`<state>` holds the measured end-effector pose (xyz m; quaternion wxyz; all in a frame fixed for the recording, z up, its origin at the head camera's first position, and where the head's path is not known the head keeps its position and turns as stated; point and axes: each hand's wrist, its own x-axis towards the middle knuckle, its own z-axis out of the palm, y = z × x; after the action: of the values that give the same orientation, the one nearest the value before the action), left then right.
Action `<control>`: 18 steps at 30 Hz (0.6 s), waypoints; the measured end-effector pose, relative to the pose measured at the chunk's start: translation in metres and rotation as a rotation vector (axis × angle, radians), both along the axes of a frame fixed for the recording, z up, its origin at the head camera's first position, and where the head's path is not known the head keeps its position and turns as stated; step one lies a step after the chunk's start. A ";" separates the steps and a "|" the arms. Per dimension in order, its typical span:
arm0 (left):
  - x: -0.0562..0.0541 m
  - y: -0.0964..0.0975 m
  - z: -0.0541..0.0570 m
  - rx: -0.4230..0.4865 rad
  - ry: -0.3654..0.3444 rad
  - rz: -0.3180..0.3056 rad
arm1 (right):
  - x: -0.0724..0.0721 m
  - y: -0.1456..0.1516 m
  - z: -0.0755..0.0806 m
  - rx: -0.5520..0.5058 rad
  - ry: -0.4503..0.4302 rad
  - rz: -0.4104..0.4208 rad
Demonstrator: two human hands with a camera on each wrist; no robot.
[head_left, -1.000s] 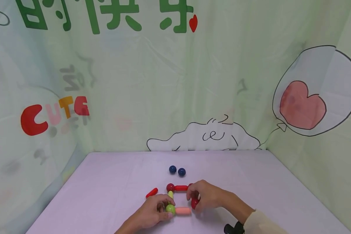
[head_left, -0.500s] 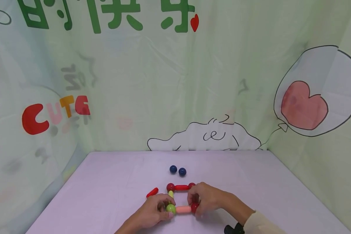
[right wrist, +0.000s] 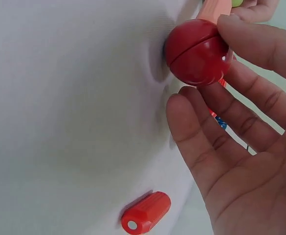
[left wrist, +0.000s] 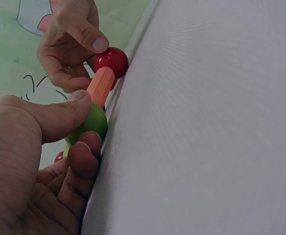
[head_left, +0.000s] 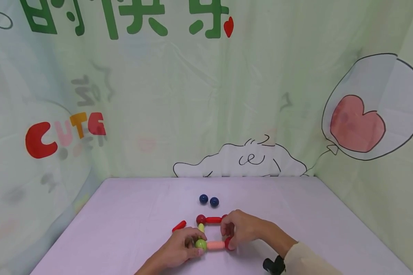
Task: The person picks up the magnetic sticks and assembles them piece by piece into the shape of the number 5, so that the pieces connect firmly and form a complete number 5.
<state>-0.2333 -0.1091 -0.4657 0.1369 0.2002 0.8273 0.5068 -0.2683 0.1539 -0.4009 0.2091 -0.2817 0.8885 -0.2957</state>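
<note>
Pinched in left hand (head_left: 179, 246), green ball (left wrist: 90, 124); in right hand (head_left: 244, 228), red ball (right wrist: 195, 53); pink rod (head_left: 215, 245) between, seemingly touching both

Two balls (head_left: 214, 202) lie on the table (head_left: 278, 202) behind the rod-and-ball frame (head_left: 215, 245).

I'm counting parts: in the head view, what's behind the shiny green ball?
A short yellow rod, leading to a dark red ball; the left hand hides the rod's nearer part.

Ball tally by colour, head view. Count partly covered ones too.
Glossy red balls: 3 (two partly hidden by the right hand)
Glossy dark blue balls: 2
Glossy lime-green ball: 1
Total: 6
</note>
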 end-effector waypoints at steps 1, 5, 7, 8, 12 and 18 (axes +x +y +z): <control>0.000 0.000 0.000 -0.002 -0.002 0.005 | -0.001 0.000 0.000 0.003 0.006 0.003; 0.000 -0.001 -0.001 -0.007 -0.002 0.024 | -0.005 0.005 -0.002 0.017 0.091 -0.009; 0.000 -0.001 -0.002 -0.003 -0.006 0.032 | -0.008 0.010 -0.003 0.022 0.148 -0.041; 0.000 -0.001 -0.002 -0.002 -0.003 0.035 | -0.009 0.012 -0.004 0.024 0.176 -0.060; 0.001 0.000 -0.002 0.009 -0.003 0.046 | -0.015 0.023 -0.005 0.028 0.265 -0.156; 0.000 0.002 -0.001 0.019 -0.002 0.047 | -0.021 0.034 -0.010 0.111 0.348 -0.319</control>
<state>-0.2332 -0.1067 -0.4670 0.1238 0.1817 0.8267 0.5180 -0.2897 0.1879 -0.4110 0.0186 -0.1727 0.9593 -0.2225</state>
